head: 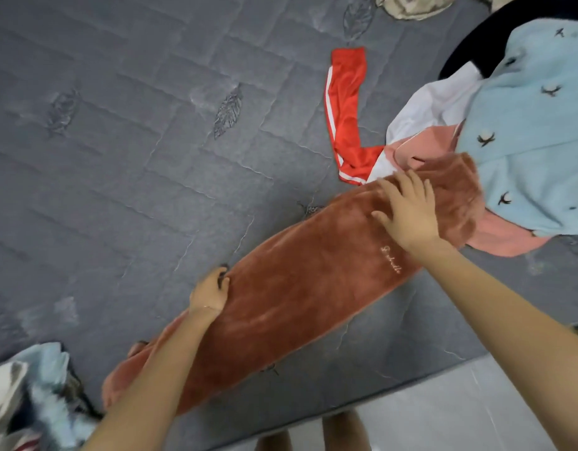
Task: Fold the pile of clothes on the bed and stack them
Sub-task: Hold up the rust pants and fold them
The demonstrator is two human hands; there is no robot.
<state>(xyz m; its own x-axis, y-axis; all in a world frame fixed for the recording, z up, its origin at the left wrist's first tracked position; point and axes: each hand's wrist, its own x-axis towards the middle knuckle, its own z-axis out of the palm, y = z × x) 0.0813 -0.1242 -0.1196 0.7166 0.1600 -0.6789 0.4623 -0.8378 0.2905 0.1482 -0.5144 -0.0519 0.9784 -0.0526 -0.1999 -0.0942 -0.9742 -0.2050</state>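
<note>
Clothes in the unfolded pile (522, 131) lay heaped at the right of the bed (118, 141), with a light blue bird-print garment (541, 102) on top and a red striped piece (346, 109) trailing out beside it. One item was being worked on: the brown fleece trousers (297, 288), stretched in a long narrow band slantwise across the mattress near its front edge. Their upper end touched the pile and their lower end reached toward a second bundle of clothes (43, 392) at the lower left.

The right hand (408, 211) lay flat on the upper part of the trousers, its grip spread wide, fingers straight and pressing the fleece down. The left hand (209, 292) sat at the far edge about halfway along, its grip curled in and pinching that edge of the fabric.

By the look of it, the lengthwise fold was already made, and the step in hand was smoothing and squaring the band before shortening it. The next move likely called for taking one end and bringing it over to meet the other. The hand at the middle would need to hold the crease line so the thick fleece did not slide or bunch. The upper end would also have to come clear of the pile first. Whether the lower-left bundle was the finished stack could not be told.
</note>
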